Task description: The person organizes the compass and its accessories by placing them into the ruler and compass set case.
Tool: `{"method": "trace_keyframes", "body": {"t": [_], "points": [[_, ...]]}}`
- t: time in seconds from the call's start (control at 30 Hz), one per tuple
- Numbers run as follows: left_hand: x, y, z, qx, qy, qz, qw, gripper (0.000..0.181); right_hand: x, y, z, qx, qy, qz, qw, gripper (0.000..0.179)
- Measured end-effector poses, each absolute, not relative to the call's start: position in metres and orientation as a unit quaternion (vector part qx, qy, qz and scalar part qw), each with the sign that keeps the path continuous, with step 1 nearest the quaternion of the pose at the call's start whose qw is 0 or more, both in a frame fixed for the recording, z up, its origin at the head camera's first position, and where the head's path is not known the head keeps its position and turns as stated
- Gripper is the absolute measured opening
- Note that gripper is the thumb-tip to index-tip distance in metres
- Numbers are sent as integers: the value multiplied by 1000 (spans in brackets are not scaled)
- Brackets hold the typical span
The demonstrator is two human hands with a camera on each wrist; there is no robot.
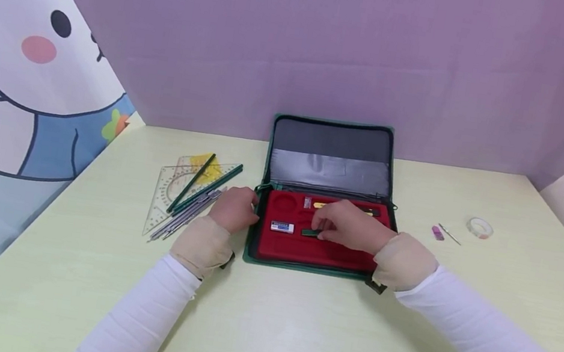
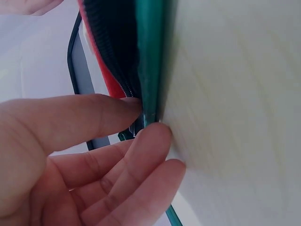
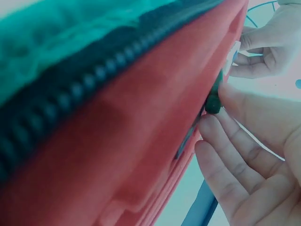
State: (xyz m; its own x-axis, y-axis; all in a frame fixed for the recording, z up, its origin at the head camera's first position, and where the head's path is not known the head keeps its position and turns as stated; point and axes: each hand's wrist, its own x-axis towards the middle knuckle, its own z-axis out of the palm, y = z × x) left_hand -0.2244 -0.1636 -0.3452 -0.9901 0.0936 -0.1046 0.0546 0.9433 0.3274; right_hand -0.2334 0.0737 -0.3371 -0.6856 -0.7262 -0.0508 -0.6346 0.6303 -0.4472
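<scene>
A green zip case (image 1: 312, 269) lies unfolded on the table, its red moulded tray (image 1: 271, 247) facing up. My left hand (image 1: 235, 210) pinches the case's left edge, thumb on the zip side and fingers outside, as the left wrist view shows. Over the tray my right hand (image 1: 348, 227) holds a small dark green piece (image 3: 214, 100) between thumb and fingers, low at the tray; its exact kind is unclear. Left of that piece a white and blue eraser (image 1: 282, 227) sits in a slot. A yellow and black cutter-like tool (image 1: 368, 211) is partly hidden behind the right hand.
Left of the case lie green pencils (image 1: 226, 181), metal compasses (image 1: 179, 220), clear set squares (image 1: 162, 188) and a yellow piece (image 1: 206, 168). To the right are a purple item (image 1: 437, 233), a thin metal piece (image 1: 449, 234) and a tape roll (image 1: 479, 228). The raised lid (image 1: 333, 141) stands behind.
</scene>
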Motion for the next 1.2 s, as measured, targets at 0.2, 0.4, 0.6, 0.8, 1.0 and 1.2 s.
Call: {"method": "trace_keyframes", "body": {"t": [0.2, 0.4, 0.6, 0.8, 1.0, 1.2], "points": [[-224, -164, -345, 47, 986, 154, 50, 28, -234, 78, -337, -381, 892, -203, 132, 31], [-223, -164, -344, 46, 985, 156, 50, 28, -235, 85, -338, -381, 894, -197, 125, 32], [-224, -165, -345, 45, 985, 156, 53, 28, -234, 88, -338, -385, 895, -191, 117, 30], [-224, -165, -346, 43, 985, 157, 55, 27, -235, 85, -342, -394, 895, -183, 99, 24], [-223, -165, -345, 44, 985, 156, 50, 27, -235, 81, -344, -401, 894, -181, 86, 21], [-224, -165, -345, 40, 985, 159, 56, 28, -235, 80, -343, -398, 897, -174, 85, 18]]}}
